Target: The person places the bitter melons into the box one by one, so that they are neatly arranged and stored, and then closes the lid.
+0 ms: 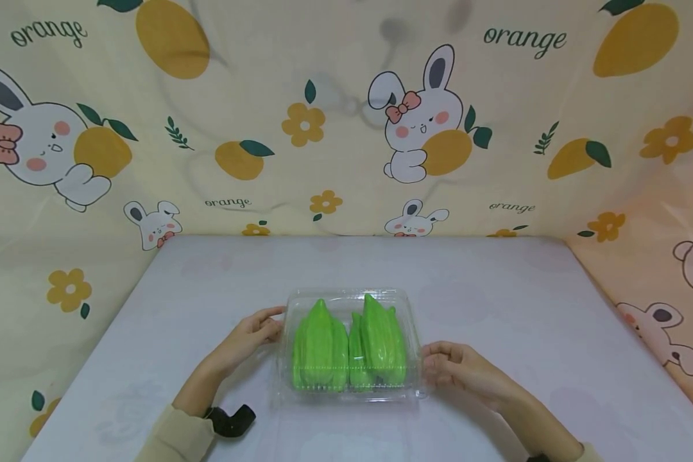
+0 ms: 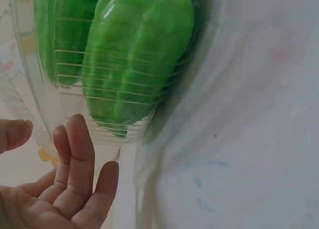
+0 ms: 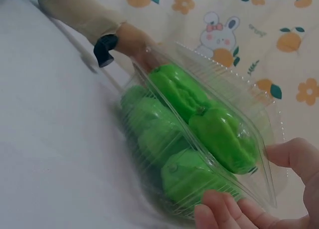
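Observation:
A clear plastic clamshell box point(image 1: 346, 396) sits on the white table, with several green ridged vegetables point(image 1: 320, 350) inside under its transparent lid. My left hand point(image 1: 251, 337) is at the box's left side, its index fingertip right at the edge. In the left wrist view its fingers point(image 2: 77, 161) are slightly bent and spread beside the ribbed wall, with the thumb apart. At the right side, my right hand point(image 1: 464, 375) holds the box's edge. The right wrist view has its thumb point(image 3: 286, 154) at the rim and its fingertips point(image 3: 217, 206) against the lower wall.
The white table point(image 1: 496, 289) runs back to a fabric backdrop point(image 1: 346, 160) printed with rabbits, oranges and flowers, which also lines both sides. A dark strap point(image 1: 233, 421) sticks out from the left sleeve.

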`<state>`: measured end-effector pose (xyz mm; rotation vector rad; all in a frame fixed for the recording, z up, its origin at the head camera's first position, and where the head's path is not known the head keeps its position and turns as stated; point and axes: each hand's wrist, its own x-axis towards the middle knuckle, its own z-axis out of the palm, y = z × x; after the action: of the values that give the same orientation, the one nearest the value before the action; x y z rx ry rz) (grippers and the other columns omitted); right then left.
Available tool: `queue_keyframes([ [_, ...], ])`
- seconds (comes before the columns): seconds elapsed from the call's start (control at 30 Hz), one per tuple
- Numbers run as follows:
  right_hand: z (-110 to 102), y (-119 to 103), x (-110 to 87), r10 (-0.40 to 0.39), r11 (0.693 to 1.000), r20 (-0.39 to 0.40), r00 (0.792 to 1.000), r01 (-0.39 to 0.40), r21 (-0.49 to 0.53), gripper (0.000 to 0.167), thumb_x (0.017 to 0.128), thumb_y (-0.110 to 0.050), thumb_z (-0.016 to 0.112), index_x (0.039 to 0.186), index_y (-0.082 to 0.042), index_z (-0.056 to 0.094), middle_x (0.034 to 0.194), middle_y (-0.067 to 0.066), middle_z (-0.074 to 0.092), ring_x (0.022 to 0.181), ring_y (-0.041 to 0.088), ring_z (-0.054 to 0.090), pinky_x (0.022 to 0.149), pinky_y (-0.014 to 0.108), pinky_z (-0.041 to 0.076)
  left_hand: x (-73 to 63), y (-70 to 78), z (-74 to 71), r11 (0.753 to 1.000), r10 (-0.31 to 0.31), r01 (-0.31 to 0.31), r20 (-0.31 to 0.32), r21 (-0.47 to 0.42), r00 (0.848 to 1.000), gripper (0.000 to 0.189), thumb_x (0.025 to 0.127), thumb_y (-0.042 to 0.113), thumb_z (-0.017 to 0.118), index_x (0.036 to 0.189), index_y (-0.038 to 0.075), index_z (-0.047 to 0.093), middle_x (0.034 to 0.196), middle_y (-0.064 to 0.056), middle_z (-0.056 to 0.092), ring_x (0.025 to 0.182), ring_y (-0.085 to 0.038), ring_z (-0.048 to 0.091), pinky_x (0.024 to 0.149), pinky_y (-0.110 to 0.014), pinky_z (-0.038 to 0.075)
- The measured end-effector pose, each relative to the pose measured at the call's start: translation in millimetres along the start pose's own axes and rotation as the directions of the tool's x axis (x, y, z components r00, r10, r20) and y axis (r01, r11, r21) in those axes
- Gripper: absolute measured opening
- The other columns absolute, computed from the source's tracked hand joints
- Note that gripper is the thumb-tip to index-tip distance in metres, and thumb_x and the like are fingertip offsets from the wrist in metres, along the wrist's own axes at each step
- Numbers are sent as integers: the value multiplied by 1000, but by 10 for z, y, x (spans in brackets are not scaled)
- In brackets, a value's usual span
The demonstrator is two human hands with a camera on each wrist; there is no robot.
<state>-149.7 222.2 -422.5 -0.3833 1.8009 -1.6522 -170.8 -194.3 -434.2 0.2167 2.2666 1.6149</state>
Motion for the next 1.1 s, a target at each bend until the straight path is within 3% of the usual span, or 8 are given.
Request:
queue_keyframes([
  [0.2,21,33,-36,-7,999,92,996,2,46,18,97,-11,50,111,0,54,98,-5,64,90,9,67,85,26,57,5,-7,4,999,6,-6,10,-33,1000,55,102,23,47,147,-5,31,117,-24,62,104,-7,60,97,-31,52],
  [0.5,69,64,-74,-15,992,227,974,-13,123,12,99,-10,46,102,-8,58,96,-4,68,86,9,69,82,28,59,15,-41,17,998,24,-23,14,-52,1000,55,101,19,47,146,-8,29,115,-24,61,93,3,59,89,-18,50],
  [0.77,120,102,-62,-1,993,235,972,-27,117,14,99,-13,47,97,-7,60,92,-4,70,81,6,70,76,25,59,-1,-29,26,998,36,-35,17,-46,999,55,102,19,46,145,-9,29,113,-22,63,95,4,60,92,-21,51],
  [1.1,203,85,-63,-22,996,204,979,3,91,11,97,-8,47,93,-6,58,83,-8,72,72,2,70,69,21,58,23,-13,67,999,0,-1,-22,-47,1000,53,102,19,44,146,-6,30,117,-24,63,97,1,60,97,-29,52],
])
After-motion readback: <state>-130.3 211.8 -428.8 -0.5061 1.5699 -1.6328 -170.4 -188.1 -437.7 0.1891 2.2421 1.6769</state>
